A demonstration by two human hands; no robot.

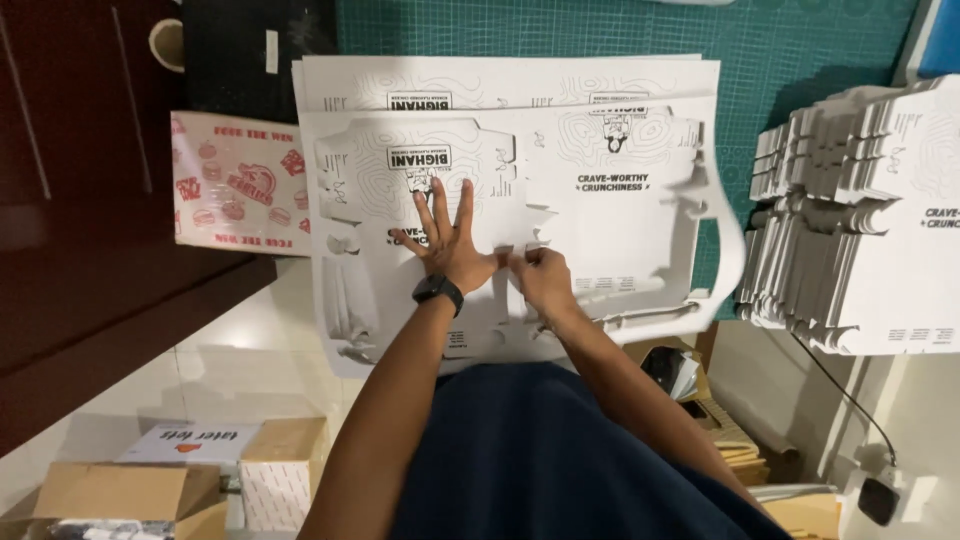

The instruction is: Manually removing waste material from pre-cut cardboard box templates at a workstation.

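Note:
A large white die-cut cardboard sheet (620, 200) with black print lies on top of a stack of like sheets on a green cutting mat (800, 50). My left hand (447, 240), wearing a black wristwatch, presses flat on the sheet with fingers spread. Just to its right, my right hand (541, 277) is closed, pinching the cardboard at a cut edge near the sheet's front middle. The two hands almost touch.
A tall pile of punched-out white box blanks (860, 230) stands at the right. A red-printed paper sheet (235, 185) lies left of the stack, beside a dark wooden cabinet (90, 200). Cardboard boxes (130, 490) sit on the floor at lower left.

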